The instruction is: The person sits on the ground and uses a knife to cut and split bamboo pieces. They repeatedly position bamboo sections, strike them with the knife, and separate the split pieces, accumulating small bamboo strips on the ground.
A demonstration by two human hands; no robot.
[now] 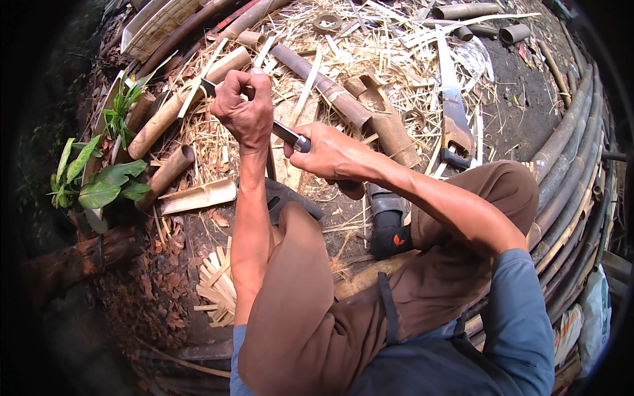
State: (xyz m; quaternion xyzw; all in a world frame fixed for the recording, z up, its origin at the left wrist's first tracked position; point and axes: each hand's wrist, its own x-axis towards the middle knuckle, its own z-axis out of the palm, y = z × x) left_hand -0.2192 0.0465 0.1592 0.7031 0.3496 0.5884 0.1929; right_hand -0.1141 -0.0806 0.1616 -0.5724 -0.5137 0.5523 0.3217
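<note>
My right hand [331,153] is wrapped round the handle of a knife [284,133]. A metal collar shows just ahead of my fingers, and the handle's brown butt sticks out below them. The blade slants up and left, passing behind my left wrist, and its dark end shows beyond the knuckles. My left hand [243,109] is closed in a fist by that far part of the blade, thumb on top. What its fingers grip, if anything, is hidden. Both hands are above a ground strewn with pale bamboo shavings [386,56].
A handsaw [457,122] lies to the right. Bamboo tubes [323,86] and a split bamboo half [199,197] lie around. Cut pale strips [218,284] are heaped beside my left leg. Long bamboo poles [561,152] line the right side; green plants [109,181] stand at left.
</note>
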